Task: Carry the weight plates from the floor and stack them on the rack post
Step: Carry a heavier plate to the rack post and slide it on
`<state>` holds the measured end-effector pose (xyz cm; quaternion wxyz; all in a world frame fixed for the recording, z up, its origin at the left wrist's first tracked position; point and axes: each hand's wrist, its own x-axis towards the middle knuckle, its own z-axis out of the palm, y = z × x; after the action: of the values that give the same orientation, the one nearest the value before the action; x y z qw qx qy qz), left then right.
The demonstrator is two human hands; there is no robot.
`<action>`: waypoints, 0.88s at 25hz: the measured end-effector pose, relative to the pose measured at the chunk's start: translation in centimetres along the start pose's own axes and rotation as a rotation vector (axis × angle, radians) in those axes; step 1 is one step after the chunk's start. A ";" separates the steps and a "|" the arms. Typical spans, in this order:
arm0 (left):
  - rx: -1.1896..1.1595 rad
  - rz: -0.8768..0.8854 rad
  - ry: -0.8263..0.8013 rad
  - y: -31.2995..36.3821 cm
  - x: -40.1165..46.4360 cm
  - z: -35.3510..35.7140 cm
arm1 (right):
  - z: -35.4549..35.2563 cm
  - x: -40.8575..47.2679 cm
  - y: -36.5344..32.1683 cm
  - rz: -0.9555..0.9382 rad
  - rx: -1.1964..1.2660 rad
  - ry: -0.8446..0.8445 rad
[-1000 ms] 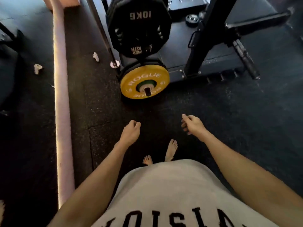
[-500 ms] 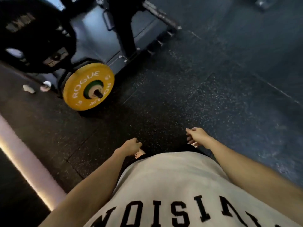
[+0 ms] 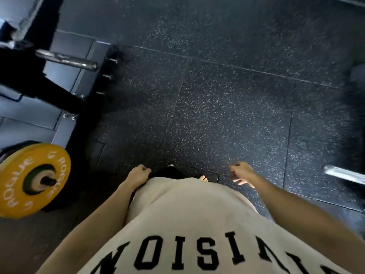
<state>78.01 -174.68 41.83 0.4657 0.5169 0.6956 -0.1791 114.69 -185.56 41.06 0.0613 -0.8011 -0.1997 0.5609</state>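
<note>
A yellow ROGUE weight plate (image 3: 29, 180) sits on a low rack post (image 3: 48, 181) at the left edge, with black plates behind it. Higher on the black rack (image 3: 39, 89) a bare chrome post (image 3: 67, 60) sticks out. My left hand (image 3: 139, 175) hangs by my hip, fingers loosely curled, holding nothing. My right hand (image 3: 240, 173) hangs in front of me to the right, also loosely curled and holding nothing. Both hands are well away from the plates and the rack. No loose plate shows on the floor.
Dark speckled rubber floor tiles (image 3: 227, 115) fill the middle and right. A chrome bar end (image 3: 343, 175) pokes in at the right edge, with a dark blurred shape (image 3: 358, 76) above it. One bare foot (image 3: 203, 177) shows below my beige shirt.
My view has swung to the right: the rack and yellow plate have slid from the centre to the left edge. Both hands stay hanging and hold nothing.
</note>
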 end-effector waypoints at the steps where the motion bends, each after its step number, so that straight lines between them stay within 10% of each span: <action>1: -0.008 -0.002 -0.007 1.3 0.9 -0.2 | -1.0 0.8 0.0 0.020 0.004 -0.010; 22: -0.077 0.077 -0.075 47.8 31.0 -26.3 | -29.2 26.8 -36.4 0.107 0.127 0.145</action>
<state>107.19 -119.17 40.29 0.5176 0.5177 0.6637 -0.1534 140.29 -138.28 39.96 0.0963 -0.8435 -0.1156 0.5156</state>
